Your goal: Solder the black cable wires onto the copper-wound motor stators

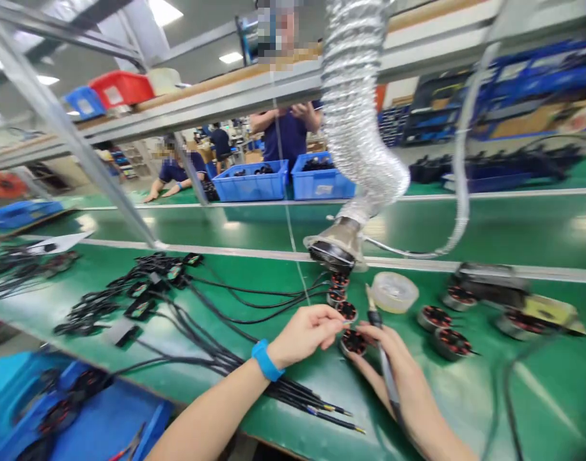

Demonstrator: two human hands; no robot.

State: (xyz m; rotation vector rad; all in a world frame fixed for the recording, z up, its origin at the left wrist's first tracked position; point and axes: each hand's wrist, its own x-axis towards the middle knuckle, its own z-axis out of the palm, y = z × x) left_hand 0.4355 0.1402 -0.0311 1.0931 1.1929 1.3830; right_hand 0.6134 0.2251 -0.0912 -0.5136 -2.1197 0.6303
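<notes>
On the green bench lies a short row of round black-and-red motor parts. My left hand, with a blue wristband, pinches something thin and small over the row; it is too small to name. My right hand has a soldering iron lying across it, tip pointing up and away, while its thumb and fingers hold the sides of the nearest motor. Another motor sits just beyond. Black cables with bare coloured ends lie below my left forearm.
A silver extraction duct hangs over the motors. A tape roll and more motors stand to the right. Cables with small boards lie left; a blue bin sits lower left. People are across the bench.
</notes>
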